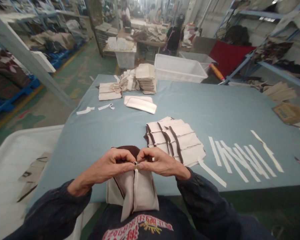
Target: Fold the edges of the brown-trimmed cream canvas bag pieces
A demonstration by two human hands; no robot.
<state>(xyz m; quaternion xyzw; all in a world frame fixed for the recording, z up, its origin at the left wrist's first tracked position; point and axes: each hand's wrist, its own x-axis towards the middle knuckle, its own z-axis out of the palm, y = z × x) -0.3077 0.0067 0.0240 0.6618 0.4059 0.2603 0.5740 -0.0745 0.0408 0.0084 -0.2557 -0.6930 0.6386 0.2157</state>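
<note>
Both hands pinching beige fabric w/ dk trim, blue-covered table, workshop bkgd

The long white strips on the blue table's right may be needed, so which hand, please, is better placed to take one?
Probably the right hand: the long white strips lie on its side, farther from the left hand. Both hold the beige cloth piece, so the right would first need to let go.
</note>
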